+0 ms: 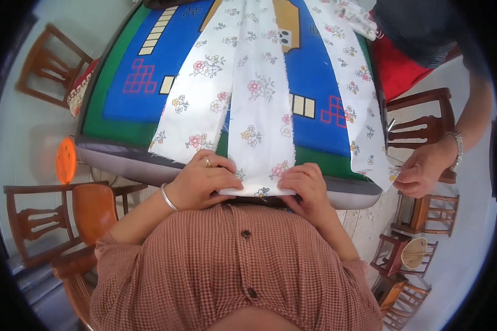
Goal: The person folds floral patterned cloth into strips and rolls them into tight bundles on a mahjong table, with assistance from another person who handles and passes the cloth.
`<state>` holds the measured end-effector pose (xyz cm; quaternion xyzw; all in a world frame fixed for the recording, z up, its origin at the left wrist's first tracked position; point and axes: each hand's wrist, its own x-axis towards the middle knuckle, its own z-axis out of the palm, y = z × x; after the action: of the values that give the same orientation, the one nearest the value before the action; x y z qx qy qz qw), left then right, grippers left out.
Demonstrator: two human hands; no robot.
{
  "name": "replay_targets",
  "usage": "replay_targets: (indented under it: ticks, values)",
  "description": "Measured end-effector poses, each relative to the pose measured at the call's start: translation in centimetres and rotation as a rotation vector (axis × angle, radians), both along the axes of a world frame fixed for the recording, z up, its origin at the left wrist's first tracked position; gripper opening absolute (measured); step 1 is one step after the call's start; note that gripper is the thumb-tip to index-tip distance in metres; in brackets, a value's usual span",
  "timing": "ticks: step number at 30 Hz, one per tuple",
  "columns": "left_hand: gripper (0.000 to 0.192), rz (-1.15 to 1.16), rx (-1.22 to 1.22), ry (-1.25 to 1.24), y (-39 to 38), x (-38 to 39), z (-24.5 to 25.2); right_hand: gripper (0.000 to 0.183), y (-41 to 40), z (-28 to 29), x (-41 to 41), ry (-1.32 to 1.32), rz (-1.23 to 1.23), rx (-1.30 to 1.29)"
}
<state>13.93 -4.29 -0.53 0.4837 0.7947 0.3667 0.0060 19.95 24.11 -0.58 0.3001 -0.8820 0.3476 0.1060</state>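
Observation:
A long strip of white floral cotton fabric (pixel 259 107) runs down the table towards me, its near end folded over at the table's edge. My left hand (pixel 205 178) pinches the left corner of that fold, thumb underneath. At the right corner, my right hand (pixel 304 186) grips the same fold between fingers and thumb. A second floral strip (pixel 190 111) lies just left of the held one, with a frayed edge. Farther right a third floral strip (pixel 356 82) hangs over the table's side, its near corner in another person's hand (pixel 422 169).
A blue and green printed mat (pixel 136 99) covers the table, whose grey rim (pixel 120 159) curves in front of me. Wooden chairs stand at left (pixel 54 66) and right (pixel 422 120). An orange round stool top (pixel 65 160) is near the left corner. Several small chairs (pixel 430 213) line the right wall.

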Motion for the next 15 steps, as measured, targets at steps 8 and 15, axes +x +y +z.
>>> replay_targets:
  ticks: [8, 15]
  values:
    - [0.024, 0.055, 0.048, -0.051, -0.5, 1.3, -0.6, 0.029, -0.2, -1.4, 2.0, 0.103, -0.122, -0.048]
    - [0.018, 0.104, 0.100, 0.207, -0.1, 1.8, -2.5, 0.020, -0.9, -2.0, 2.6, 0.200, -0.250, 0.006]
